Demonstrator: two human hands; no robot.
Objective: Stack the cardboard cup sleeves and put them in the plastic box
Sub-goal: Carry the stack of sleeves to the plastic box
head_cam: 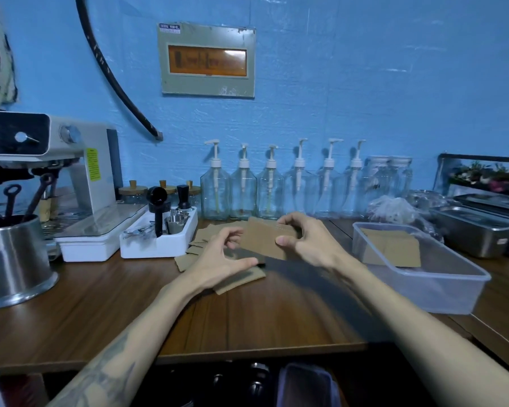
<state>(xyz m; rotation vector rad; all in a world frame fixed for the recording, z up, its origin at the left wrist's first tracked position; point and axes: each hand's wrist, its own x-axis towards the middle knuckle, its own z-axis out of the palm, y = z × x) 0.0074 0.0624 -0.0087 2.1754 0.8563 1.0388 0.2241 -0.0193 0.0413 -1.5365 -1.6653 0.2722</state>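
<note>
A brown wooden surface runs along a blue painted wall, on which hang a grey panel with an orange window and a black hose curving down to the left. Over the middle of the surface, the left hand and the right hand together hold a flat cardboard sleeve just above a loose spread of more sleeves lying on the wood; the left hand grips the sleeve's near left edge between thumb and fingers, and the right hand pinches its right end between thumb and curled fingers. To the right, near the right forearm, stands a clear plastic box with a few sleeves already lying flat in its far end. Behind the hands, a row of clear pump bottles lines the wall. On the left are a white coffee machine, a white tray of small tools and a steel pot. On the far right sit steel pans and a crumpled plastic bag.
</note>
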